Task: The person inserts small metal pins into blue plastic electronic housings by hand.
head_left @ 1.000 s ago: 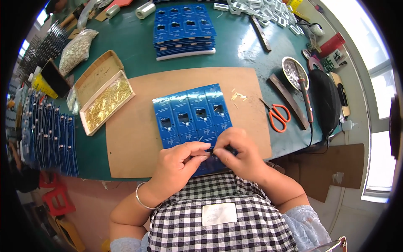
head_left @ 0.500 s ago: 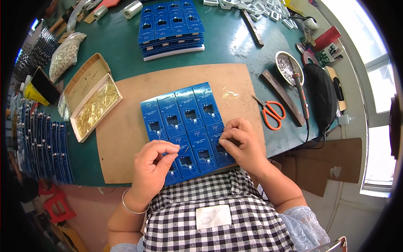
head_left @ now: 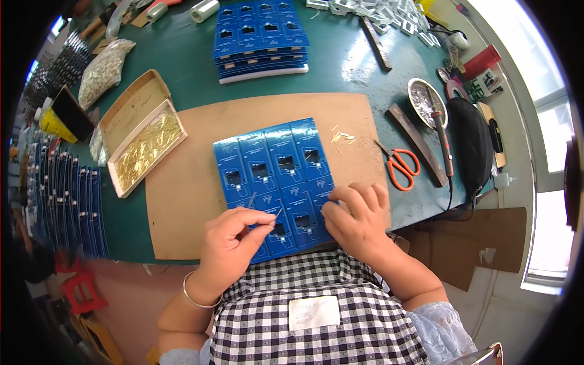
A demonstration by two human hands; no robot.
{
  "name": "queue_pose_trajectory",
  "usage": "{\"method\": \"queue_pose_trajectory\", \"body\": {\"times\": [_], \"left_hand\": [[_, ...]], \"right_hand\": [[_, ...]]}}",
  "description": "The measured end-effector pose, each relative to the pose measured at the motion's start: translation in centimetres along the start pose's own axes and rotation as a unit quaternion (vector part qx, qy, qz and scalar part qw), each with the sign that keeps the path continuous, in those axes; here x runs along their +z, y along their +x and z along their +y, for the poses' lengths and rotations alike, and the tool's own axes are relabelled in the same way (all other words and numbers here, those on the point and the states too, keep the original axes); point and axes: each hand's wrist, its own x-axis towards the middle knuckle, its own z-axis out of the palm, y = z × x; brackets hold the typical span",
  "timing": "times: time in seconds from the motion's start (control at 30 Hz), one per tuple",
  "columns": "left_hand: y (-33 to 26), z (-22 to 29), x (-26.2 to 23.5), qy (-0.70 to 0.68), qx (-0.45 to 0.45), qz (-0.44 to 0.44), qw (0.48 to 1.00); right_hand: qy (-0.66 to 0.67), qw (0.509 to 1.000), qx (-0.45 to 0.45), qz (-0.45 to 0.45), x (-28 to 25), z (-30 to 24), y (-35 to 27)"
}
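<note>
1. Head view: a blue card sheet (head_left: 277, 182), printed as a grid of small panels with dark cut-out windows, lies flat on a brown board (head_left: 182, 219) on the green table (head_left: 340, 67). Its near edge runs right up to the person's checked apron (head_left: 316, 310).

2. The sheet looks thin and light, stiff enough to lie flat but, I'd judge, easy to crease or slide on the smooth board. It is best pinned flat from above or lifted by a bare edge, not by the windowed panels.

3. The left hand (head_left: 234, 240) sits at the sheet's near-left corner, fingers curled nearly closed, thumb and forefinger pinching a thin gold pin (head_left: 277, 213) whose tip points at a panel in the near row. The pin seems light, slippery and easily dropped.

4. The right hand (head_left: 356, 219) rests at the sheet's near-right corner, fingers bent and close together, fingertips pressing down on the blue surface. Whether it holds anything beneath them I cannot tell.

5. Left of the sheet, an open cardboard box (head_left: 143, 149) holds a heap of gold pins. Beyond the sheet's far edge stands a stack of blue sheets (head_left: 261, 39). Right of it, off the board, lie orange-handled scissors (head_left: 401, 167); a few loose pins (head_left: 342, 137) lie near its far-right corner.
</note>
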Motion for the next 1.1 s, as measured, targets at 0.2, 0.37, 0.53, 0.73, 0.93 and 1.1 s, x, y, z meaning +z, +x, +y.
{"method": "queue_pose_trajectory", "body": {"times": [0.2,0.37,0.53,0.73,0.93,1.1], "left_hand": [[0.1,0.0,0.3,0.002,0.008,-0.038,0.999],[-0.3,1.3,0.5,-0.094,-0.056,-0.035,0.993],[-0.2,1.6,1.0,-0.145,0.030,-0.103,0.984],[-0.8,1.2,1.0,-0.130,0.021,-0.096,0.987],[-1.2,0.9,1.0,-0.142,0.031,-0.073,0.987],[-1.2,0.6,0.9,-0.109,0.062,-0.076,0.989]], "right_hand": [[0.019,0.999,0.021,-0.031,-1.2,0.5,0.4],[0.128,0.990,0.020,0.050,-2.4,0.4,0.7],[0.320,0.947,-0.012,0.040,-1.3,-2.5,0.9],[0.431,0.902,0.036,0.013,-0.3,-3.0,0.3],[0.421,0.907,0.021,0.008,-0.1,-3.4,0.6],[0.453,0.891,0.035,0.006,0.2,-3.4,0.3]]}}
